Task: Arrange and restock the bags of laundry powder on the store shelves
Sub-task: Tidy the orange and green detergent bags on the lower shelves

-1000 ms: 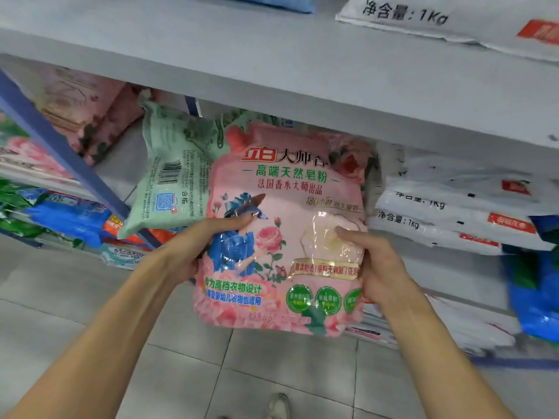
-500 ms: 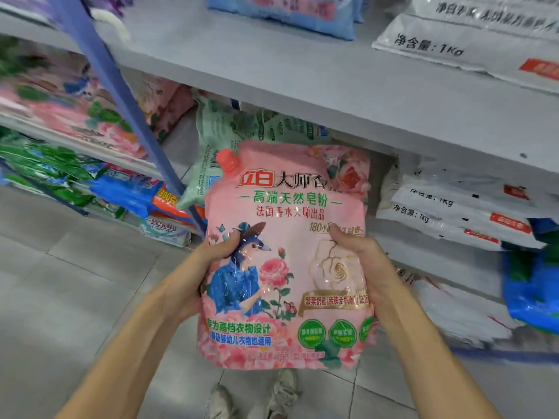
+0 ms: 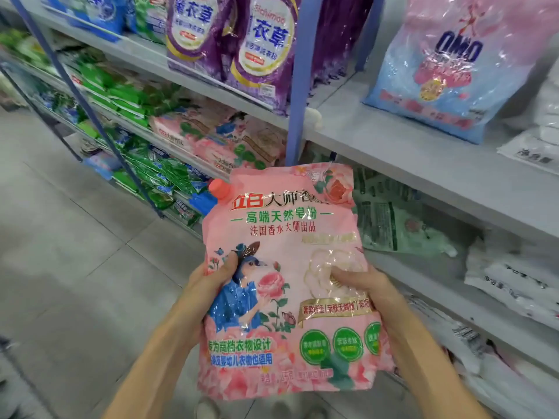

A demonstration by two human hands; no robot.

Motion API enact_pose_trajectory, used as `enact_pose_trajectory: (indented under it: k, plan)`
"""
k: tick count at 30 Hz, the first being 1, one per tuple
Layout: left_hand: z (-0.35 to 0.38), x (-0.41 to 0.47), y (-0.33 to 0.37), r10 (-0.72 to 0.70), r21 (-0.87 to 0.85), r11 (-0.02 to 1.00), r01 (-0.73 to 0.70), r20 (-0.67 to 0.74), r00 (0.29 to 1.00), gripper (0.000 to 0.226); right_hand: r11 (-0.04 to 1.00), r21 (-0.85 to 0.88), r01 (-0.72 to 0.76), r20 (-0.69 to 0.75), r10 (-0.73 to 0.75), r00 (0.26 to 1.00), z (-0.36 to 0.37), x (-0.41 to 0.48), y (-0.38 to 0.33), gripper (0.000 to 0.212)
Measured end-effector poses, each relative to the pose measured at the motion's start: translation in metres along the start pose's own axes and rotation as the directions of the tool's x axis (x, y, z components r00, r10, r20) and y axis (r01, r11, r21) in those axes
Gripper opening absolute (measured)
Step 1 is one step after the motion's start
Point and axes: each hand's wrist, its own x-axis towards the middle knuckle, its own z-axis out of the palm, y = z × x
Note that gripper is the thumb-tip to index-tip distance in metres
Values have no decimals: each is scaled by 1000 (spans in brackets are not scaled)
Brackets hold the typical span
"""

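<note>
I hold the bag [image 3: 284,267] upright in mid-air, in front of the shelf [image 3: 423,167] edge and above the floor [image 3: 75,267]. My left hand [image 3: 205,294] grips its left edge with the thumb on the front. My right hand [image 3: 366,285] grips its right edge the same way. The bag is glossy pink with a rose print, a blue figure and a coral cap [image 3: 220,188] at the top-left corner.

Off-task items logged from the head view. Grey tiled floor [image 3: 69,267] fills the left half of my feed and runs down to the bottom edge. The tiles are large, pale and matte, with thin, slightly darker joints. Two light-coloured shoes stand on it at the bottom edge: left shoe [image 3: 207,409] and right shoe [image 3: 302,412], both blurred and cut off. Small dark shape [image 3: 3,343] at far left; I cannot identify it.
</note>
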Motion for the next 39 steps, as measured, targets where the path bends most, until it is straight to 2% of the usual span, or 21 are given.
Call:
enact_pose_trajectory:
  k: [3,7,13,17,22,28,31,34,36,39]
  plan:
    - [-51,7,34,-21,10,1000,21,-3,1000,40,1000,4,15,8,-15,1000,54,19,11,59]
    - [-114,18,79,-19,-10,1000,19,20,1000,27,999,30,37,-4,-37,999,122,43,29,68]
    - [-183,44,136,-14,46,999,12,52,999,30,997,34,70,-45,-68,997,197,89,38,70]
    - [-216,81,175,-36,100,995,25,107,994,45,996,5,86,-79,-86,993,240,130,32,72]
    - [-256,145,219,-62,134,990,46,119,991,50,997,9,80,-84,-79,993,287,195,27,64]
    - [-297,209,277,-130,171,979,110,110,985,59,999,2,33,-107,-33,994,340,269,16,74]
    - [-314,239,303,-161,201,971,131,143,976,58,995,-68,72,-171,-83,982,366,291,10,67]
    - [-328,268,326,-206,239,959,153,213,955,61,997,-26,77,-230,-81,970,387,310,5,48]
    - [-338,289,341,-225,277,949,152,253,941,57,997,-24,79,-272,-83,959,401,324,5,59]
    - [-350,319,364,-265,320,932,169,286,921,51,996,-33,85,-360,-91,929,426,344,11,97]
